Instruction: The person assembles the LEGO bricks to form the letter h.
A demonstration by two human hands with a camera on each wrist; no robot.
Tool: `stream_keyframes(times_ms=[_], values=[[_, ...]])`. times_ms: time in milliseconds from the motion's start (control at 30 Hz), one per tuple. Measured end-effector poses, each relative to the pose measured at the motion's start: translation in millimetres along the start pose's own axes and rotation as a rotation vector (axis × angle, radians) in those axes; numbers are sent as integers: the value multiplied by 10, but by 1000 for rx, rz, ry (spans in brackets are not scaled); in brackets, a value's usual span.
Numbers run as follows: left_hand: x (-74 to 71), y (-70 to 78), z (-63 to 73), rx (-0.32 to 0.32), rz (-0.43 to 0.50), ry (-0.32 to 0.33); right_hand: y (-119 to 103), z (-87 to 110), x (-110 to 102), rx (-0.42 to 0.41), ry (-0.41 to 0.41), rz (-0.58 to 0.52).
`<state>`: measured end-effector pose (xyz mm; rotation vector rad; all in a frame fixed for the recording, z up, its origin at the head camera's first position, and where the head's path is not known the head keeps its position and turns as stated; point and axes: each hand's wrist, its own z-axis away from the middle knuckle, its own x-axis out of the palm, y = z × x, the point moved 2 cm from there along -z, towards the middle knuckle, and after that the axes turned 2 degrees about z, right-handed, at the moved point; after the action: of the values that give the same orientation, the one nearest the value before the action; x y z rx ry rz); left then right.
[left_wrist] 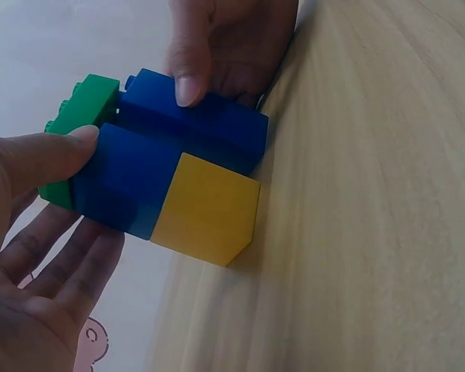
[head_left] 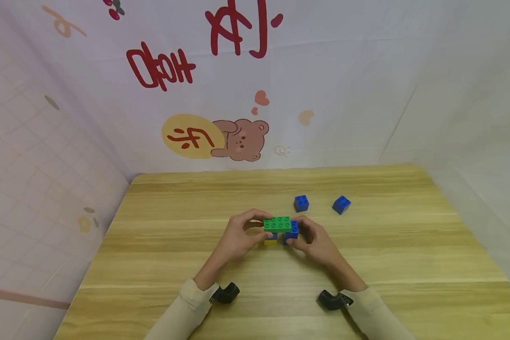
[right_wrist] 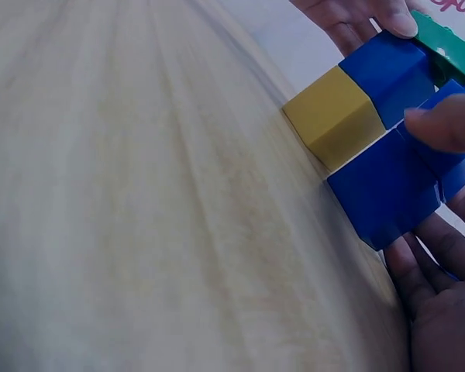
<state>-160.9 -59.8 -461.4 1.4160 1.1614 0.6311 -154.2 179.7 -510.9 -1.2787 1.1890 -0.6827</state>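
Observation:
Between finger and thumb, my left hand [head_left: 238,235] holds a long green toy brick [head_left: 277,224] that sits across the top of a blue brick [left_wrist: 128,178]. Its thumb lies over the seam between the two. Below that blue brick is a yellow brick [left_wrist: 209,213], at the tabletop. Right alongside stands a blue brick stack [right_wrist: 384,190], two bricks high, which my right hand [head_left: 320,243] pinches with its thumb on the near side and fingers behind. The free end of the green brick reaches toward this stack, whose studs show beside it in the head view.
Two loose blue bricks lie farther back on the wooden table [head_left: 174,226]: one blue brick [head_left: 301,203] behind the hands, another blue brick [head_left: 342,205] to its right. A white printed cloth [head_left: 344,71] hangs behind the table's back edge.

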Motion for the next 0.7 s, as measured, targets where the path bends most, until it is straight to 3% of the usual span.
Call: stream_keyframes(times_ms=[400,700], values=[[5,-31,5,-51,40,26,-151,-25,-48,-69,43,29],[49,-51,-8,-38,56,62,-254,-32,-22,-92,71,95]])
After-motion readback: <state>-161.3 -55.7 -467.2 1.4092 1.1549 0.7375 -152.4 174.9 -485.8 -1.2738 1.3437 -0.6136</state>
